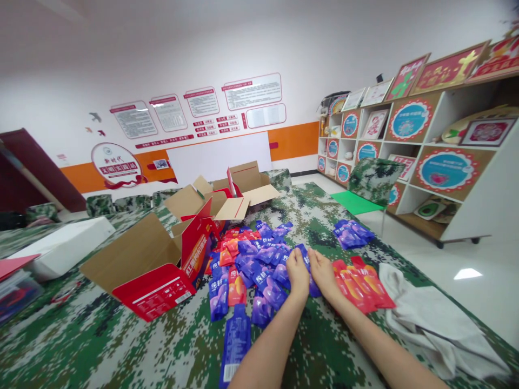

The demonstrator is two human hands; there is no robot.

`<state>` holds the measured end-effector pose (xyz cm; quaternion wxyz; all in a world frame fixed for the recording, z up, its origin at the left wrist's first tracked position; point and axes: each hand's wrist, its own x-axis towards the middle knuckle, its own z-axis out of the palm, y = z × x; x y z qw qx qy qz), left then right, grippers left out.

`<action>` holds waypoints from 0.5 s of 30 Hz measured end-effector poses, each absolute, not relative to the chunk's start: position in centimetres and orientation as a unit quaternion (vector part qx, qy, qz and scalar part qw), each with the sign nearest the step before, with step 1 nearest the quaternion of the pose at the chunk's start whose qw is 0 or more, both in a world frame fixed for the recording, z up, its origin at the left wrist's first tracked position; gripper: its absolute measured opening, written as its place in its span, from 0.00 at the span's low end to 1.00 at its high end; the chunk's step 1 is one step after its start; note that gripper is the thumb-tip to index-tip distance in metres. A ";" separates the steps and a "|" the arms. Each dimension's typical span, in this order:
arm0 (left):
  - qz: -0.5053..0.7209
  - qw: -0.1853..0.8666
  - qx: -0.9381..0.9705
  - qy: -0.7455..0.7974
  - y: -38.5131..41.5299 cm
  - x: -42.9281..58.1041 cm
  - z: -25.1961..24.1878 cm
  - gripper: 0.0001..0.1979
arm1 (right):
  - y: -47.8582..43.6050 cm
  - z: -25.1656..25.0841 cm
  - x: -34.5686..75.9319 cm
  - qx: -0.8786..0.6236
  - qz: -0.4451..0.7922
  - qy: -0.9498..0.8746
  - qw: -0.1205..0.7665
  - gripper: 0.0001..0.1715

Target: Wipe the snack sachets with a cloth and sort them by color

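Observation:
Both hands are close together over the table, pinching one purple pouch (305,253) between them. My left hand (297,272) grips its left side, at the right edge of a mixed pile of purple pouches (267,286) and red pouches (236,285). My right hand (323,272) holds the pouch's right side. Just right of that hand lies a row of red pouches (360,283). Farther back on the right is a small group of purple pouches (352,234). A single purple pouch (235,346) lies face down near the front.
Open red cardboard boxes (156,292) stand left of and behind the pile on the camouflage tablecloth (154,356). A grey cloth (438,324) lies at the right edge, a white foam box (67,246) at the left. Shelves (450,216) and a chair (375,181) stand beyond.

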<state>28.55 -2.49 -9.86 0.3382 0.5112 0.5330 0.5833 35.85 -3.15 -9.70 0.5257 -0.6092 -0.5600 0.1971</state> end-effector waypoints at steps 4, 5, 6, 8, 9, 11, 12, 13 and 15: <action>0.580 0.365 0.525 0.505 -1.6 27.9 -9.9 0.18 | -3.3 -9.3 35.8 -0.606 0.199 -0.558 0.530 0.26; 0.575 0.368 0.534 0.498 -1.4 27.7 -9.8 0.16 | -3.3 -9.3 35.9 -0.603 0.211 -0.559 0.529 0.26; 0.570 0.367 0.543 0.495 -1.3 27.5 -9.8 0.14 | -3.3 -9.4 35.9 -0.598 0.229 -0.559 0.527 0.26; 0.567 0.357 0.548 0.501 -1.0 27.2 -9.8 0.11 | -3.3 -9.5 35.9 -0.587 0.269 -0.557 0.521 0.25; 0.568 0.352 0.544 0.507 -0.9 27.1 -9.8 0.11 | -3.2 -9.5 35.8 -0.583 0.289 -0.553 0.520 0.26; 0.569 0.357 0.534 0.513 -0.8 26.9 -9.7 0.10 | -3.2 -9.6 35.8 -0.576 0.329 -0.538 0.520 0.26; 0.570 0.364 0.531 0.510 -0.8 26.8 -9.7 0.10 | -3.3 -9.6 35.8 -0.573 0.345 -0.532 0.519 0.26; 0.574 0.368 0.529 0.506 -0.8 26.7 -9.7 0.10 | -3.3 -9.7 35.8 -0.570 0.356 -0.531 0.516 0.25; 0.588 0.358 0.521 0.505 -0.7 26.4 -9.5 0.11 | -3.7 -9.8 35.8 -0.572 0.350 -0.549 0.500 0.24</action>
